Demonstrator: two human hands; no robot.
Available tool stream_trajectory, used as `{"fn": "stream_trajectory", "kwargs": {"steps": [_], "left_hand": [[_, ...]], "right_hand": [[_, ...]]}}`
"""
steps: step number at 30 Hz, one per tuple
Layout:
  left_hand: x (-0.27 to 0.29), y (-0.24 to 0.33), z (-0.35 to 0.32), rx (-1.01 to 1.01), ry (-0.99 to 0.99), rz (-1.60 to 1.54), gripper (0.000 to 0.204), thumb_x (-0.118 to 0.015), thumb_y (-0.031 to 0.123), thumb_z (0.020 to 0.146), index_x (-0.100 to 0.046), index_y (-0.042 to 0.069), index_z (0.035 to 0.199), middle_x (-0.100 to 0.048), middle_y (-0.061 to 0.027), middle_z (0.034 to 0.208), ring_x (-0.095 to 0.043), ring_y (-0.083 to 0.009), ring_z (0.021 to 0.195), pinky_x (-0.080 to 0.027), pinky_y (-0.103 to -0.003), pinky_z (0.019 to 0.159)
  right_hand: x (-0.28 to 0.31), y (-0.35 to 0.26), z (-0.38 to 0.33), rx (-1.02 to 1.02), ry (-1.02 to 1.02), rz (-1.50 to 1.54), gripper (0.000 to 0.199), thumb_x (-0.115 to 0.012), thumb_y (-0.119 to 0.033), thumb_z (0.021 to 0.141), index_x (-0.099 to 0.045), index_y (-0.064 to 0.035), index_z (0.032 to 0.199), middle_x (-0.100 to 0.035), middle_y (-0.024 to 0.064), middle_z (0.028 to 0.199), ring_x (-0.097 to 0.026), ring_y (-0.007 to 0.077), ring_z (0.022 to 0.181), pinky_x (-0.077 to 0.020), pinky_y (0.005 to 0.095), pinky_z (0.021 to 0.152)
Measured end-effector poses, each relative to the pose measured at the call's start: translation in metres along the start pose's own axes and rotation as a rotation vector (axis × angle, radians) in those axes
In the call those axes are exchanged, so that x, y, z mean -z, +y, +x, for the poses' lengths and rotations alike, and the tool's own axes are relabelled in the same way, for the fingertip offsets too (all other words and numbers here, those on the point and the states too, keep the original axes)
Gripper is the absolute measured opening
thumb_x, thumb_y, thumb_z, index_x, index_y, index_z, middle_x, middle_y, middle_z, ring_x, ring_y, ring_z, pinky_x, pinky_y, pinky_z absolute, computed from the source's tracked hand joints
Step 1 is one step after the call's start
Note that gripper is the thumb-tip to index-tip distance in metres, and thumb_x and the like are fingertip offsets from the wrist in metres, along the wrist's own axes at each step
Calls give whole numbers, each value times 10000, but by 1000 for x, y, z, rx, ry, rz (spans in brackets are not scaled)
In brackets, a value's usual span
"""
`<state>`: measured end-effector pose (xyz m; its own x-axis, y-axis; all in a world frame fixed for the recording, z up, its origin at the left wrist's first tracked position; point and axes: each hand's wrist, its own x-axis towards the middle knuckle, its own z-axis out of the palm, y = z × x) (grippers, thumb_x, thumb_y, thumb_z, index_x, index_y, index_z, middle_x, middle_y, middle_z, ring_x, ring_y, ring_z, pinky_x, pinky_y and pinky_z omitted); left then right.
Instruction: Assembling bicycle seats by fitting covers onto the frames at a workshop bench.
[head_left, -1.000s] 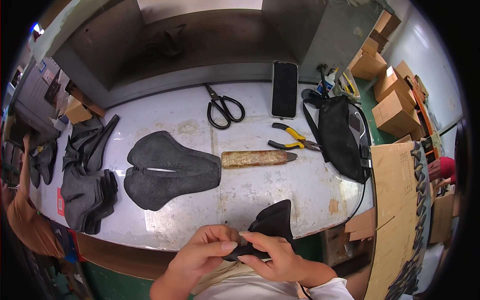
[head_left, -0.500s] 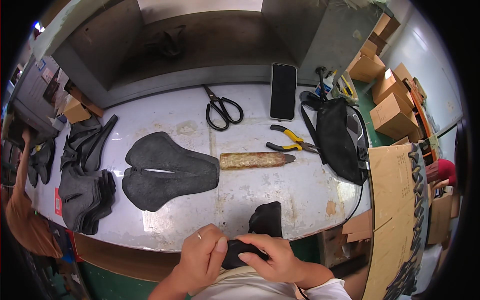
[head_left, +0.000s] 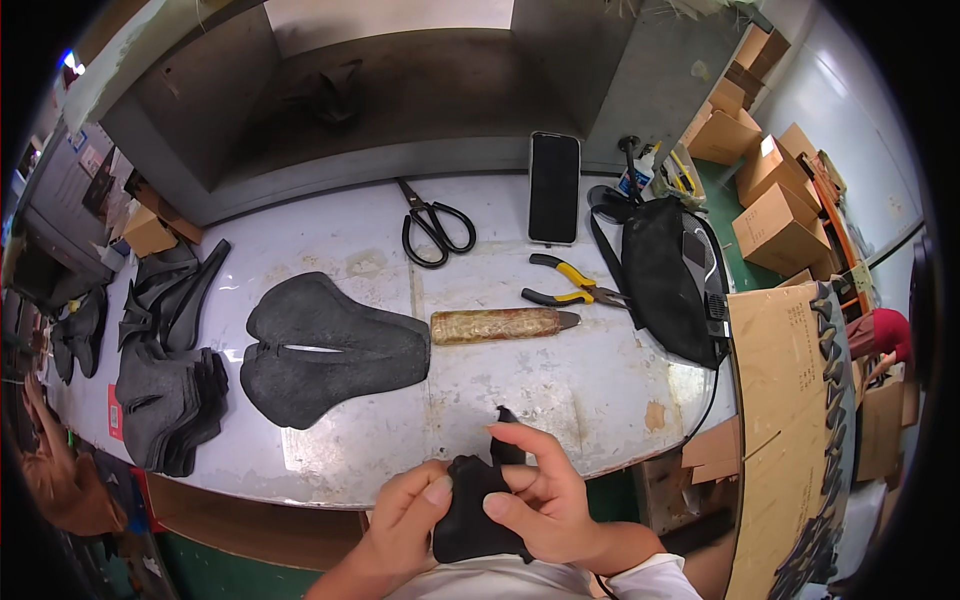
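Note:
Close to my body, off the table's near edge, I hold a smooth black piece of leather-like material (head_left: 468,515). My left hand (head_left: 405,520) pinches its left edge between thumb and fingers. On the opposite side my right hand (head_left: 550,500) grips it, thumb pressed on its face and index finger raised along the top. A dark tip (head_left: 507,448) shows behind the right fingers; whether it belongs to the same piece I cannot tell. Ahead on the table lies a flat dark grey bicycle saddle cover (head_left: 330,350) with a central slit. A knife with a wrapped handle (head_left: 495,326) touches its narrow end.
Black-handled scissors (head_left: 438,235), a phone (head_left: 554,190), yellow-black pliers (head_left: 575,285) and a black pouch (head_left: 665,280) lie farther back. Stacked saddle-shaped pieces (head_left: 170,405) stand at left. A grey metal shelf (head_left: 390,150) closes off the back. Cardboard (head_left: 775,420) borders the right.
The black piece has been turned, so more of its face shows between my hands. My right index finger has lifted, and less dark material shows beyond that hand. The view has shifted slightly.

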<state>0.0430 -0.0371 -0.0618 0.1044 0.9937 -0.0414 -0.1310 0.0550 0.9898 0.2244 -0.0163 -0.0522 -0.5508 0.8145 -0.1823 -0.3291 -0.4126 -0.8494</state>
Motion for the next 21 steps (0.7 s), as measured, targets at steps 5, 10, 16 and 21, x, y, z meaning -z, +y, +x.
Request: {"fn": "stream_trajectory", "kwargs": {"steps": [5, 10, 16, 21], "left_hand": [[-6, -8, 9, -277, 155, 83, 343, -455, 226, 1004, -462, 38, 718, -463, -48, 669, -426, -136, 594, -341, -302, 541], [10, 1, 3, -59, -40, 79, 365, -454, 255, 1007, -476, 39, 713, -477, -40, 676, -408, -101, 614, -345, -279, 554], [-3, -3, 6, -264, 129, 160, 321, -482, 262, 994, -512, 15, 790, -478, -33, 696, -415, -81, 632, -352, -277, 554], [4, -11, 11, -190, 49, 123, 320, -589, 256, 961, -527, 6, 771, -470, -1, 655, -408, -74, 608, -342, -269, 532]], "right_hand": [[-7, -12, 9, -86, -129, 279, 713, -549, 11, 952, -119, -83, 1513, -550, 156, 1262, -553, 160, 1118, -445, 290, 946], [-2, 1, 12, 176, -22, 96, 770, -552, 58, 926, -82, -81, 1520, -513, 172, 1306, -544, 184, 1148, -429, 321, 987], [-6, -5, 17, -72, 28, 473, 733, -544, 38, 937, -109, -83, 1515, -530, 162, 1292, -554, 176, 1135, -453, 316, 963], [-18, 14, 21, 249, 230, 215, 714, -549, 11, 943, -132, -99, 1513, -543, 157, 1278, -556, 166, 1129, -467, 305, 937]]}}
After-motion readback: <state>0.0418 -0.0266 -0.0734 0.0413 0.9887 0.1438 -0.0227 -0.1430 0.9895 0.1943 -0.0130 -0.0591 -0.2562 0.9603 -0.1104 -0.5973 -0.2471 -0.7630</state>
